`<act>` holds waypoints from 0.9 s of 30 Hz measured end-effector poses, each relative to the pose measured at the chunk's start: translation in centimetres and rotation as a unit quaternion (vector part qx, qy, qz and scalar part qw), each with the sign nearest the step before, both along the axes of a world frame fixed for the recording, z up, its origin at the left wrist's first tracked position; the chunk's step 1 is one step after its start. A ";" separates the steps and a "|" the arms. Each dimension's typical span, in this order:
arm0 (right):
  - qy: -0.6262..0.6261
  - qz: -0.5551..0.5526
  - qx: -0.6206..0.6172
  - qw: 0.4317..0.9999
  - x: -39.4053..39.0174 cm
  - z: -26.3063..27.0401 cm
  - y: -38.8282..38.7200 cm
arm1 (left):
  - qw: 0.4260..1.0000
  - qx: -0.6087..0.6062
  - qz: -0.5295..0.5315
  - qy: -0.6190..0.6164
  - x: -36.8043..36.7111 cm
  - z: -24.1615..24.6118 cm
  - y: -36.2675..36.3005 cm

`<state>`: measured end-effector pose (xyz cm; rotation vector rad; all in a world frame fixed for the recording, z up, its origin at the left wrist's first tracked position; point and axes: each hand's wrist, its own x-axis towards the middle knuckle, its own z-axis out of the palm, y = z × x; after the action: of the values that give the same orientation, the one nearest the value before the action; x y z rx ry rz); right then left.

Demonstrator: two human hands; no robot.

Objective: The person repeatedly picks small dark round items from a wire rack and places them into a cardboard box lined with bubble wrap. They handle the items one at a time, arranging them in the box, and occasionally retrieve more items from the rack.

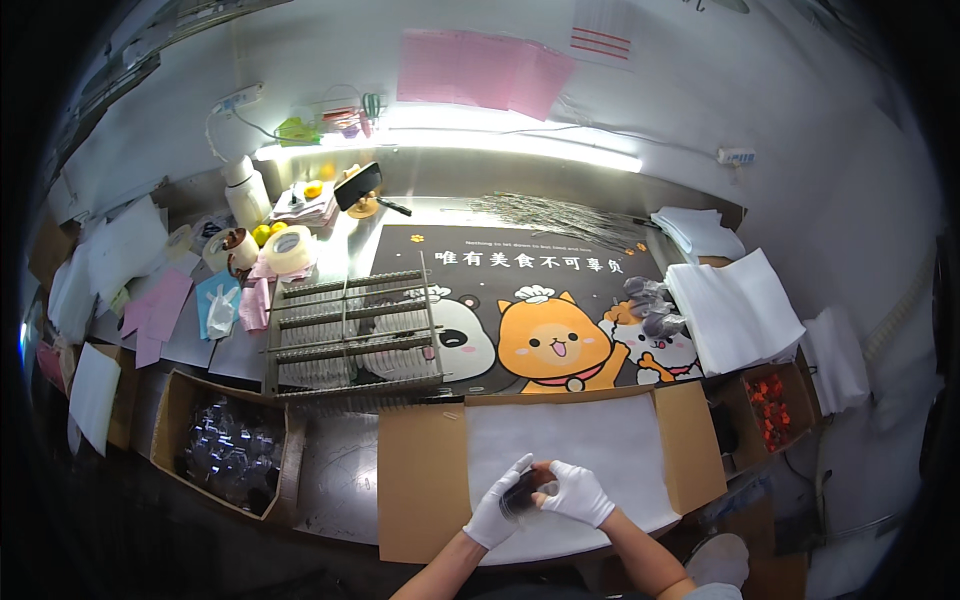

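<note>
My left hand (501,507), in a white glove, holds a dark, glossy rounded piece (517,498) against its palm and fingers. On the same piece, from the right, rest the fingertips of my right hand (579,491). That hand wears a white glove too, with thumb and forefinger tips bare. Exactly what the piece is cannot be made out. Both hands are above an open cardboard box (424,487), whose inside is covered by a white foam sheet (577,442).
A metal rack (345,345) of clear discs stands on the cartoon-printed mat (465,281). Cardboard boxes hold clear plastic pieces (232,450) and small red parts (769,412). White foam sheets (735,311), thin metal rods (559,214), tape rolls (289,249) and a phone (358,187) lie around.
</note>
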<state>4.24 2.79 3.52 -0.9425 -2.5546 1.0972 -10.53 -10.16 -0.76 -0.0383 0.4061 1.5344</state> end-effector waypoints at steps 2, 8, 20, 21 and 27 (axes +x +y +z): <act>-0.024 -0.052 -0.062 0.996 1.4 -0.1 3.3 | 0.995 -0.038 -0.070 -0.066 -0.1 -0.5 0.6; -0.006 -0.059 0.124 0.990 -4.1 -0.7 7.7 | 0.987 -0.136 -0.040 -0.081 -1.7 -2.8 0.3; -0.236 -0.051 0.250 0.938 6.7 0.1 16.6 | 0.978 -0.060 -0.016 -0.199 -1.4 -3.3 0.5; -0.277 -0.078 0.248 0.925 6.9 0.7 16.3 | 0.981 -0.034 -0.014 -0.192 -1.2 -3.2 0.9; -0.057 0.097 0.148 0.983 -0.6 0.9 6.8 | 0.989 -0.047 0.056 -0.128 0.9 -1.9 4.4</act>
<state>3.62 9.60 4.44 -0.7130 -2.8474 0.6928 -9.65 -5.80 -2.69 -0.3327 0.2748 1.5961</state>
